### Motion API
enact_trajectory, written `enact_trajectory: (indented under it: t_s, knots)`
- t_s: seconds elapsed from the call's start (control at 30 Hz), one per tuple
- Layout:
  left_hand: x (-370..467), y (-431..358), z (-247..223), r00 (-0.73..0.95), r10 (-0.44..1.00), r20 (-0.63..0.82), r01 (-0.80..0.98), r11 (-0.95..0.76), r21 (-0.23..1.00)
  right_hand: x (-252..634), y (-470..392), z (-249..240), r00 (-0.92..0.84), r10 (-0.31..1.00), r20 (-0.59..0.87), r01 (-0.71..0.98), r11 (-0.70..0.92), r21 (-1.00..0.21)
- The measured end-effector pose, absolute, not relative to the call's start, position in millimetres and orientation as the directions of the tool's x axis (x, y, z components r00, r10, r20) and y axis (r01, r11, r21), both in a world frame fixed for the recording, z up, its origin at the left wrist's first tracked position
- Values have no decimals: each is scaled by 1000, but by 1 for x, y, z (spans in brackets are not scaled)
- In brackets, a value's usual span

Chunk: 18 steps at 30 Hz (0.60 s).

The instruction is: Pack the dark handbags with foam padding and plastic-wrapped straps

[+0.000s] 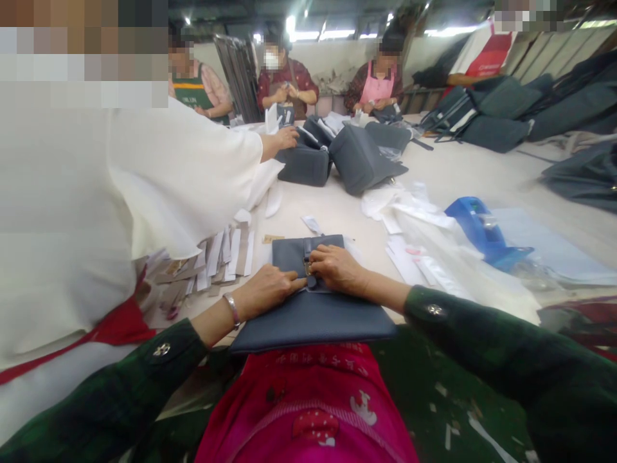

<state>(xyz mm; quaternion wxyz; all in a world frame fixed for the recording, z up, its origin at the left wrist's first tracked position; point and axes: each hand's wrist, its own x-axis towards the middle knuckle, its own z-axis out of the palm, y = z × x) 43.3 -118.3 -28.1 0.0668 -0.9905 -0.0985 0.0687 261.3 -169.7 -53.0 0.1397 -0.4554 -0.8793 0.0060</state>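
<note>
A dark blue bag (313, 315) lies at the table's near edge, its wide lower part towards me and its upper part flat on the table. A short strap with a gold-coloured metal buckle (307, 265) runs down its middle. My right hand (335, 267) is closed, pinching the strap beside the buckle. From the left, my left hand (270, 289) reaches over the bag with its fingers curled and pressed at the strap's lower end. The fingertips of both hands nearly meet, and exactly what the left ones grip is partly hidden.
Paper strips (224, 257) lie at left, beside a co-worker's white garment (168, 173). That person's hand (284, 138) touches dark bags (359, 157). At right are white wrapping sheets (424, 231) and a blue tape dispenser (477, 228). Several people work across the table.
</note>
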Motion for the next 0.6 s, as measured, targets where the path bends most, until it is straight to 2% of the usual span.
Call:
enact_trajectory:
  t_s: [0.13,0.23,0.27,0.33,0.4,0.47,0.5,0.57,0.6]
  knots:
    - [46,-118,-26,988,140,-65,136,-989,-61,260,-169,-54,-575,782,240,784,611,-110]
    - [46,-117,-25,987,157,25,154,-983,97,259,-167,-49,-565,789,242,786,604,-134]
    - [47,-116,-24,980,189,55,177,-968,178,260,-167,-46,-565,790,239,776,607,-172]
    - [48,-115,-22,956,278,93,232,-911,340,265,-170,-40,-527,809,260,741,588,-325]
    - [50,-115,-20,928,360,92,285,-849,446,273,-181,-36,-333,876,350,700,478,-531]
    - [53,-117,-18,911,406,74,325,-815,480,284,-200,-39,47,913,405,622,291,-727]
    - [54,-119,-18,905,420,64,342,-809,478,290,-212,-43,239,898,369,558,184,-809]
    - [57,-122,-19,895,442,51,375,-811,448,299,-236,-56,527,837,146,298,-22,-954]
    - [59,-125,-20,887,460,44,399,-811,428,302,-247,-64,569,822,-34,122,-125,-985]
